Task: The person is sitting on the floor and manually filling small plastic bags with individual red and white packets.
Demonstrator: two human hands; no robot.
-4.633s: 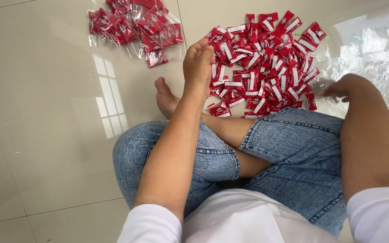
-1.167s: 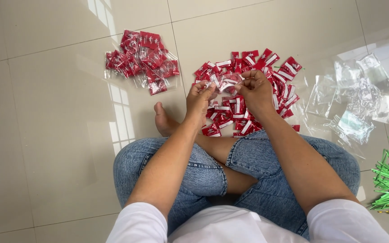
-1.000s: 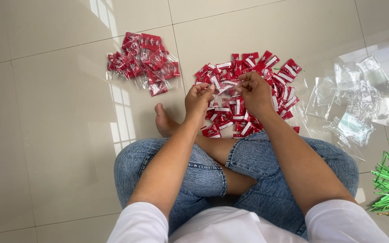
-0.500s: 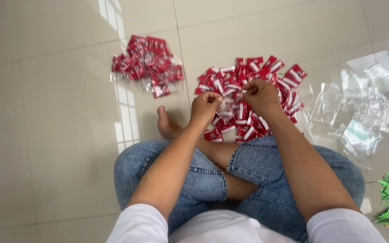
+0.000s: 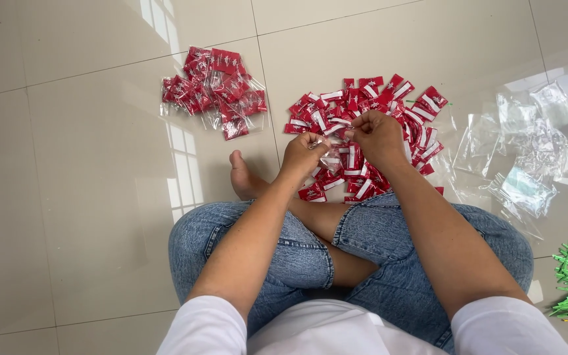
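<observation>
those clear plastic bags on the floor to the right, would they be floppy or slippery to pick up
The clear plastic bags lie crumpled and overlapping, so probably floppy and very light. Their glossy film on the shiny tiled floor suggests they would slide easily.

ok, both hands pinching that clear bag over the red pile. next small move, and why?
Probably pull the mouth of the clear bag open. The left hand and right hand both pinch it above the loose red packets, and nothing red shows inside it, unlike the filled bags.

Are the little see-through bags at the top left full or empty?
Full. The clear bags on the floor tiles are stuffed with red packets, unlike the flat, empty clear bags on the right.
</observation>
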